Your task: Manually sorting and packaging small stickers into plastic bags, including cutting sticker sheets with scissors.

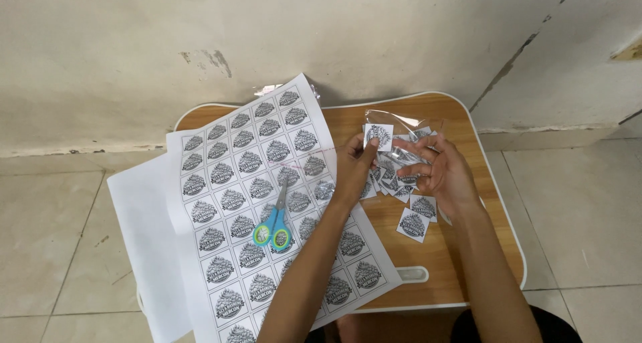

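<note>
Blue-handled scissors [274, 224] lie on a printed paper label sheet [254, 182] left of the left hand [354, 169], whose grip pinches one square cut-out label [378, 135]. Just right, the right hand [438, 169], fingers spread, holds a clear plastic bag [401, 119] above loose labels [413, 222] on the wooden desk [461, 249].

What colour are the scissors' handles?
Blue with light green inner rings, on the scissors in the head view.

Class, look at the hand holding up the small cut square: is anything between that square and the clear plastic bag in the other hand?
Nothing visible. The left hand pinches the cut square right at the clear bag, which the right hand holds; only air separates them. The loose squares lie below, on the table.
</note>
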